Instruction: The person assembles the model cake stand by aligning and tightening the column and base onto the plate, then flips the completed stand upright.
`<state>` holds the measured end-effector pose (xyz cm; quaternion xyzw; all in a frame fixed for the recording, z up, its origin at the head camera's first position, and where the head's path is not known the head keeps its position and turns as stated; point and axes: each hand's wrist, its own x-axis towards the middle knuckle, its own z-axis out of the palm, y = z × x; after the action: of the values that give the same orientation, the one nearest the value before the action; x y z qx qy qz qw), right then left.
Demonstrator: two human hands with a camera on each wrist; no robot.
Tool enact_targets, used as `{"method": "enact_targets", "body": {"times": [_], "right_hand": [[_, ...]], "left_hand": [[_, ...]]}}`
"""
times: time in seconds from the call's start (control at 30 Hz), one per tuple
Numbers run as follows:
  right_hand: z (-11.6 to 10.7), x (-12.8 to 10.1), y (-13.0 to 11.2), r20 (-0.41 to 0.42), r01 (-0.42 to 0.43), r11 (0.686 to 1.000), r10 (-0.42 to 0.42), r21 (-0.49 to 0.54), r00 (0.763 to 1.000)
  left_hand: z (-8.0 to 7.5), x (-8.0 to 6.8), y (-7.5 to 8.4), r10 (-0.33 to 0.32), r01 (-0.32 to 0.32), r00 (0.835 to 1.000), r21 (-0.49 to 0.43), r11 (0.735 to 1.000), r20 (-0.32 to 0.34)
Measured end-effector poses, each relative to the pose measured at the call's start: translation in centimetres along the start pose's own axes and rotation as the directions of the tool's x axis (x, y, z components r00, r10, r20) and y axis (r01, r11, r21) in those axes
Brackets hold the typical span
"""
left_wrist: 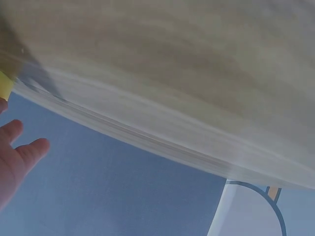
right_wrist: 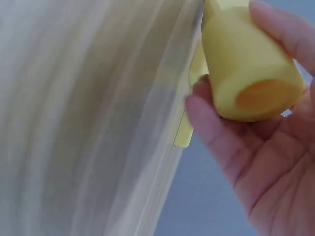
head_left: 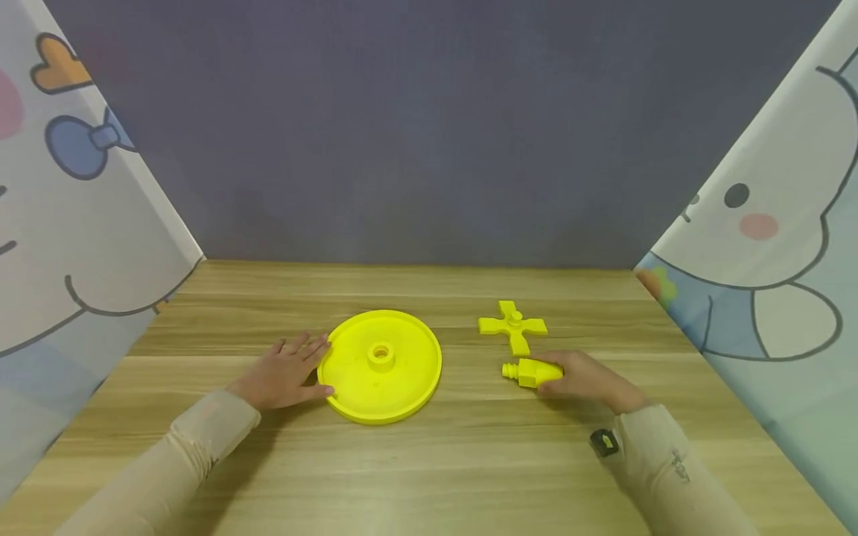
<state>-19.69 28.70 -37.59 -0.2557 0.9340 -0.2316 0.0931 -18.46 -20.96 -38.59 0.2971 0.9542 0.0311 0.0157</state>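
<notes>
A round yellow disc [head_left: 351, 391] with a raised rim and a hollow hub at its centre lies flat on the table. At its left edge my left hand [head_left: 284, 374] touches the rim with spread fingers. To the right, my right hand [head_left: 586, 378] grips a yellow threaded post [head_left: 529, 373], its ridged end pointing left. In the right wrist view the post's wide end [right_wrist: 246, 64] shows a round hole, with thumb and fingers around it. A yellow four-armed cross [head_left: 499, 326] with a small central knob lies just beyond that hand.
The wood-grain table [head_left: 402, 476] ends at a dark grey wall [head_left: 415, 134]. Cartoon-printed panels [head_left: 771, 186] stand on both sides. A small black item [head_left: 604, 442] sits at the right wrist.
</notes>
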Motion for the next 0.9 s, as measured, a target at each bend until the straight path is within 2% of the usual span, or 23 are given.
{"method": "enact_targets", "body": {"times": [0.2,0.4,0.7,0.9], "right_hand": [[-0.4,0.1,-0.4,-0.072,0.032,0.999,-0.029,0.031,0.997],[-0.1,1.0,-1.0,-0.115,0.045,0.999,-0.041,0.029,0.993],[0.1,2.2,-2.3,-0.108,0.019,0.999,-0.015,0.037,0.994],[0.4,3.7,-3.6,-0.085,0.057,0.996,-0.052,0.065,0.995]], "left_hand": [[0.3,-0.1,0.0,0.012,-0.012,1.0,-0.019,1.0,0.002],[0.2,-0.3,-0.1,0.031,-0.032,0.999,-0.011,0.999,-0.036],[0.2,-0.2,-0.1,0.006,-0.006,1.0,-0.012,1.0,-0.007],[0.1,-0.1,-0.3,-0.01,0.01,1.0,-0.001,1.0,0.015]]}}
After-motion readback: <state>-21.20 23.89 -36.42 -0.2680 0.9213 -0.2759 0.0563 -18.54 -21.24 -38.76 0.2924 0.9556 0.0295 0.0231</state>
